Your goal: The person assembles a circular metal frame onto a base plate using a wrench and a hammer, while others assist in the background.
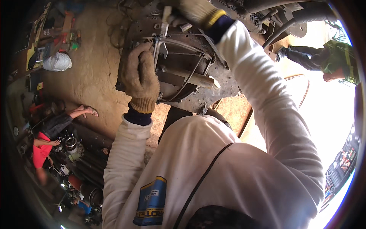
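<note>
Metal rod frame, curved, lying on the steel counter. Left hand: gloved, grip closed on the frame's left edge. Right hand: gloved, blurred; its grip we cannot tell.

Dark flat metal tabletop, 12 o'clock: matt, rough, speckled. Brownish-grey cylindrical metal pipe, 1 o'clock: smooth, low sheen. Tan knitted-cloth left-hand glove, 11 o'clock: matt, ribbed. White cloth right sleeve, 2 o'clock: matt, wrinkled.
</note>
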Available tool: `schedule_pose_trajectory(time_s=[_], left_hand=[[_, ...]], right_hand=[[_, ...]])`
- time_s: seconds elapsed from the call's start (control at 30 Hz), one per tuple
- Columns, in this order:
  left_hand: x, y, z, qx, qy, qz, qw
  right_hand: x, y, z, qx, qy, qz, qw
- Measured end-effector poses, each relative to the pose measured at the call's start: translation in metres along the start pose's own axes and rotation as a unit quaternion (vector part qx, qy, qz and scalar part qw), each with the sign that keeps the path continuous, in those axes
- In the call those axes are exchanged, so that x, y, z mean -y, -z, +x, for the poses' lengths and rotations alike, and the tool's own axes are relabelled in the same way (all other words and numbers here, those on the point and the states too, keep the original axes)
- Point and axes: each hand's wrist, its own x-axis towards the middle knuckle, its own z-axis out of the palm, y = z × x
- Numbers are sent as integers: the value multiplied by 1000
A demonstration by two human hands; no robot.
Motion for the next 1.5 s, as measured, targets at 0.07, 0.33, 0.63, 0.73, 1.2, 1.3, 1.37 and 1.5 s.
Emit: schedule_pose_trajectory(time_s=[0.07, 0.33, 0.63, 0.73, 1.2, 1.3, 1.37, 1.5], left_hand=[[-7, -9, 4, 14, 17, -23, 999], [1, -8, -3, 4, 85, -103, 991], [2, -9, -1, 7, 77, -99, 992], [2, -8, 0, 6, 57, -71, 996], [2, -7, 1, 0, 17, -32, 999], [3, -6, 2, 3, 1, -10, 1000], [4, -6, 2, 7, -12, 3, 1000], [2, -5, 2, 8, -15, 18, 1000]], right_hand=[[-14, 38, -31, -67, 70, -168, 981], [-65, 27, -74, -133, 174, -257, 941], [-56, 32, -96, -125, 347, -464, 805], [-47, 39, -97, -55, 287, -450, 844], [-64, 47, -121, -1, 245, -423, 872], [-88, 55, -118, -11, 354, -444, 823], [-104, 65, -112, 45, 255, -277, 926], [-100, 66, -106, 34, -18, 45, 998]])
